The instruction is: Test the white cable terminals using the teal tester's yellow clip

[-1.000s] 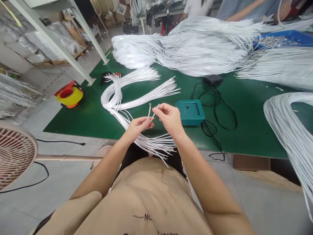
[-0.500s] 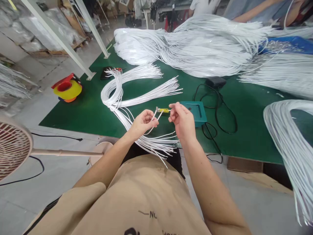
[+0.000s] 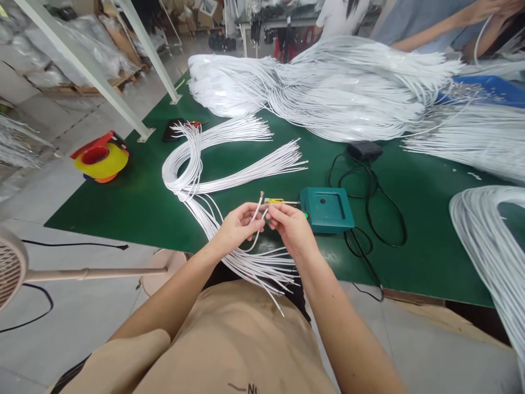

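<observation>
Between the fingers of my left hand (image 3: 240,223) is a white cable (image 3: 257,209), and a strand of it rises to a small metal-looking end. My right hand (image 3: 290,223) pinches the tip of another white strand close beside the left fingertips. Just beyond my fingers, a yellow-marked piece (image 3: 274,201) sits on a thin metal rod that reaches the teal box (image 3: 328,205). Under my hands lies the loose end of a white cable bundle (image 3: 262,268), hanging over the table's front edge.
The green table (image 3: 123,213) carries large piles of white cables (image 3: 348,98) at the back. A black adapter (image 3: 364,149) with cords lies right of the box. A tape dispenser (image 3: 100,158) stands at left, near a fan (image 3: 12,268). Another person's arm (image 3: 435,30) shows behind.
My right hand has moved left and down from the metal rod to the strand tip by my left hand. The whole view has shifted slightly, placing the table lower.
</observation>
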`<state>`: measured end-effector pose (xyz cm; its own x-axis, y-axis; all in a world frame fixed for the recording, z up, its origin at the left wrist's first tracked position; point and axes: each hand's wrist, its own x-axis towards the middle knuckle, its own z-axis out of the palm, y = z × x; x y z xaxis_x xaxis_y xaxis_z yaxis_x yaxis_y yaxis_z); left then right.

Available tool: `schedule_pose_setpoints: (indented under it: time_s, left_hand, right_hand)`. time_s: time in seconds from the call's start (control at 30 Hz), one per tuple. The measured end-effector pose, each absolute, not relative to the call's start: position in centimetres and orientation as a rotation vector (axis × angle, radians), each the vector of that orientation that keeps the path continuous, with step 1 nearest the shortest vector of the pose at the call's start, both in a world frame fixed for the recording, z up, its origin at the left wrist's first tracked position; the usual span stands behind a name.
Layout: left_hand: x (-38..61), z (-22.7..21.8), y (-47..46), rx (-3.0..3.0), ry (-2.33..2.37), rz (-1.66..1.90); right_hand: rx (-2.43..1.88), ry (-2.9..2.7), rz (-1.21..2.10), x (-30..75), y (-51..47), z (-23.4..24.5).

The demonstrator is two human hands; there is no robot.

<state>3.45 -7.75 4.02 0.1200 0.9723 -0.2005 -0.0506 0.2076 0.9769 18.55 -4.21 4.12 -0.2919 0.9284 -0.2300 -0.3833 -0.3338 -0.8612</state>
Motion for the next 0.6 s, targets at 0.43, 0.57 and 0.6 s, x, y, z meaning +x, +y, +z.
schedule_pose_setpoints:
  time_s: [0.43, 0.57, 0.6]
  left_hand:
    - [2.5, 3.7, -6.9, 1.047, 1.148, 0.955]
    - [2.0, 3.5, -6.8, 1.082, 1.146, 0.954]
    - [1.9, 3.5, -6.8, 1.091, 1.133, 0.954]
  right_hand:
    - [-0.936, -0.726, 1.972, 17.5, -3.0, 4.2]
    - [-0.984, -0.944, 1.933, 17.3, -2.1, 4.9]
    - [-0.977, -0.976, 1.959, 17.2, -2.0, 4.9]
